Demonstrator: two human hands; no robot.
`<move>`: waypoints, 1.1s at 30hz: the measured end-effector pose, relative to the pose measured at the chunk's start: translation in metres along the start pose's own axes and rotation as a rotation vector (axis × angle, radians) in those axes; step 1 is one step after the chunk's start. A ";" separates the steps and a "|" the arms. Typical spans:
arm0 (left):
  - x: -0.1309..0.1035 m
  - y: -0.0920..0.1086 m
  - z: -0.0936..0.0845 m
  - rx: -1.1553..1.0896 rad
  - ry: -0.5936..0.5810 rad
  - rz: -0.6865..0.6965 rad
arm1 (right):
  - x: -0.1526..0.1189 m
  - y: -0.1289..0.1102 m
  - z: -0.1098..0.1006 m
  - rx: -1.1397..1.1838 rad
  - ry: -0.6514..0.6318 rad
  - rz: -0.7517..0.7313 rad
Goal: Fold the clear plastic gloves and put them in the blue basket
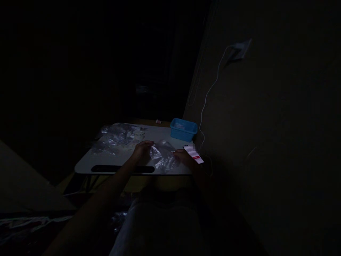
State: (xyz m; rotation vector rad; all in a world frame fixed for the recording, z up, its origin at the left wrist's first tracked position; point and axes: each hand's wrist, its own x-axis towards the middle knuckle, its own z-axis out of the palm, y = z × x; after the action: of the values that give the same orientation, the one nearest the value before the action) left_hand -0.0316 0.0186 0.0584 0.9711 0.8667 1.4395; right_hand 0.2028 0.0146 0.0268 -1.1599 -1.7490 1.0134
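A clear, crinkled plastic bag (pixel 165 158) is spread between my two hands above the front of a small white table (pixel 157 133). My left hand (pixel 142 150) pinches its left edge, with thumb and fingers together near the upper corner. At the right edge, my right hand (pixel 183 155) grips the plastic between thumb and fingers. The scene is very dark, so the bag's contents, if any, cannot be made out. More clear plastic bags (pixel 117 137) lie in a loose heap on the left of the table.
A blue basket (pixel 183 135) stands at the table's back right corner. Beside my right hand lies a lit phone (pixel 195 155). A white cable (pixel 204 103) hangs from a wall socket (pixel 241 49). A small container (pixel 158 122) sits beyond the table; a dark slot (pixel 106 169) runs along its front.
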 end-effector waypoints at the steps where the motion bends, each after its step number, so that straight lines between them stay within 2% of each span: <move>1: 0.002 0.000 0.002 -0.048 0.015 0.002 | 0.000 0.001 0.002 0.013 0.011 0.029; 5: 0.005 -0.004 0.006 -0.131 0.107 -0.070 | 0.000 0.000 0.011 0.063 0.092 0.091; 8: 0.003 -0.014 0.006 0.036 0.088 -0.136 | 0.004 -0.003 0.013 0.037 0.141 0.115; 12: 0.000 -0.024 0.004 0.216 0.033 -0.093 | 0.006 -0.013 0.014 -0.070 0.244 0.124; 15: 0.002 -0.025 0.004 0.212 0.061 -0.096 | -0.004 -0.026 0.019 -0.261 0.302 0.055; 17: 0.003 -0.025 0.007 0.189 0.062 -0.120 | -0.014 -0.036 0.028 -0.558 0.262 -0.041; 19: 0.003 -0.024 0.011 0.159 0.065 -0.132 | -0.026 -0.045 0.041 -0.744 0.222 -0.060; 23: 0.000 -0.020 0.023 0.092 0.068 -0.132 | -0.042 -0.055 0.069 -0.850 0.186 -0.058; 26: -0.004 -0.012 0.033 0.044 0.026 -0.123 | -0.043 -0.058 0.078 -0.862 0.261 -0.085; 29: -0.005 -0.001 0.036 0.055 -0.021 -0.071 | -0.034 -0.060 0.068 -0.814 0.354 -0.087; 31: -0.002 0.007 0.034 0.242 -0.022 0.009 | -0.023 -0.062 0.053 -0.748 0.398 -0.092; 33: 0.004 0.018 0.028 0.542 -0.015 0.101 | -0.011 -0.065 0.035 -0.646 0.434 -0.111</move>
State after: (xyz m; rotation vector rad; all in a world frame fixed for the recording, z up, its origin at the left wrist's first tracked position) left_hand -0.0124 0.0206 0.0858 1.4416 1.2454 1.3008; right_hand 0.1529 -0.0192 0.0714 -1.5112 -1.7909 0.0867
